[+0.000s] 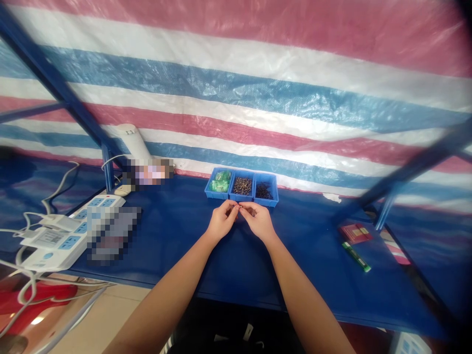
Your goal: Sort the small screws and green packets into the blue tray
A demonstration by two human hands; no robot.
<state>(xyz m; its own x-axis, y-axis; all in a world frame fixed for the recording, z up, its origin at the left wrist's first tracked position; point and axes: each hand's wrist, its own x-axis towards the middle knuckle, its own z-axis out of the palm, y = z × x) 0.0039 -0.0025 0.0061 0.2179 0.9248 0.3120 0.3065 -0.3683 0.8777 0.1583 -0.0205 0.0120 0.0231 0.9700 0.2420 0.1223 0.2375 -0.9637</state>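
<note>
My left hand (pixel 223 219) and my right hand (pixel 257 219) meet at the fingertips over the blue table, just in front of three joined blue bins. Both hands are pinched closed around something tiny and dark, too small to name. The left bin (pixel 217 195) holds green plastic packets (pixel 221 182). Many small brass-and-dark pieces (pixel 242 186) fill the middle bin (pixel 241 197). Thin black pieces (pixel 263 191) lie in the right bin (pixel 266 202).
A white power strip (pixel 73 236) with plugs and cables lies on the left. A red booklet (pixel 356 233) and a green slim packet (pixel 356 256) lie on the right. Blue metal posts (pixel 73 113) frame the table (pixel 309 265); a striped sheet (pixel 236 88) hangs behind.
</note>
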